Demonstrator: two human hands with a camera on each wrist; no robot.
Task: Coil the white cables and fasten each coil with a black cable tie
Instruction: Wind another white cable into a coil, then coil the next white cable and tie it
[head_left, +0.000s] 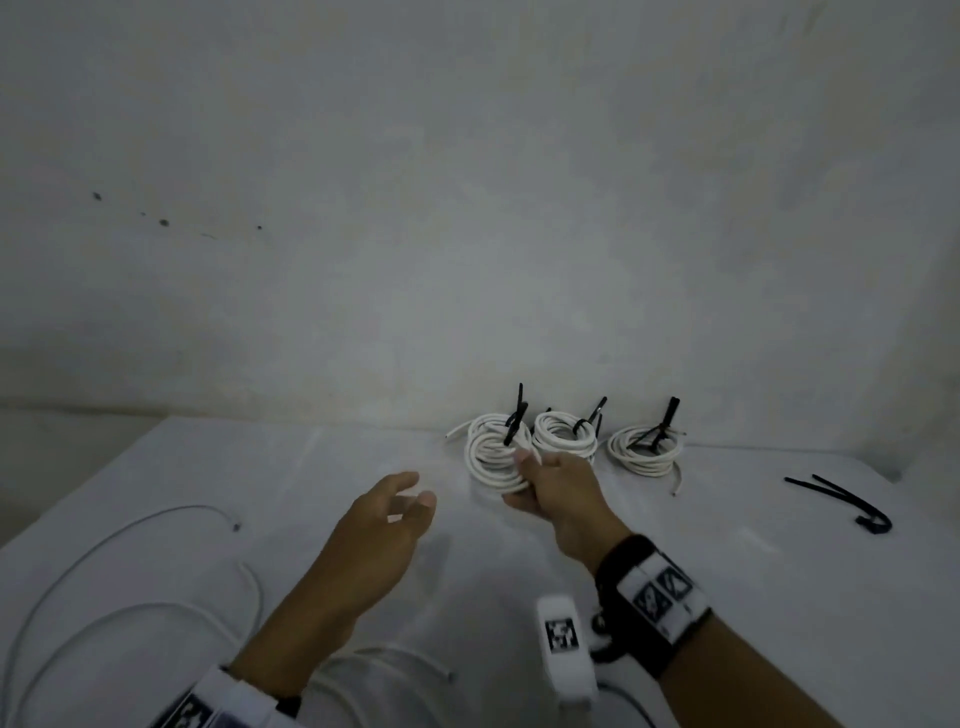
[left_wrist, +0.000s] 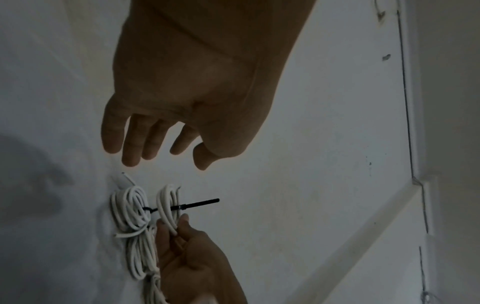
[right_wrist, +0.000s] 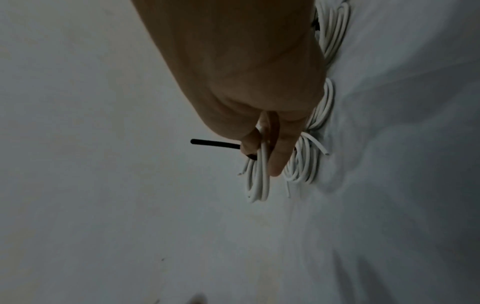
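Tied coil (head_left: 493, 462) pinched in right hand (head_left: 558, 493) by wall, beside two tied coils (head_left: 563, 434) on table (head_left: 753, 561), left hand (head_left: 387, 525) relaxed and empty, spare ties (head_left: 841, 501) right, wristband markers (head_left: 662, 592) unreadable.

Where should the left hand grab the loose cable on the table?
Probably its free end, pinched from above: it lies flat, apart from the other strands, so coiling can start there. The left hand hovers open nearby; the right hand grips a tied coil.

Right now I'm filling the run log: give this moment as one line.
right hand: grips tied coil | left hand: empty | two tied coils at wall | loose cable: uncoiled | spare ties
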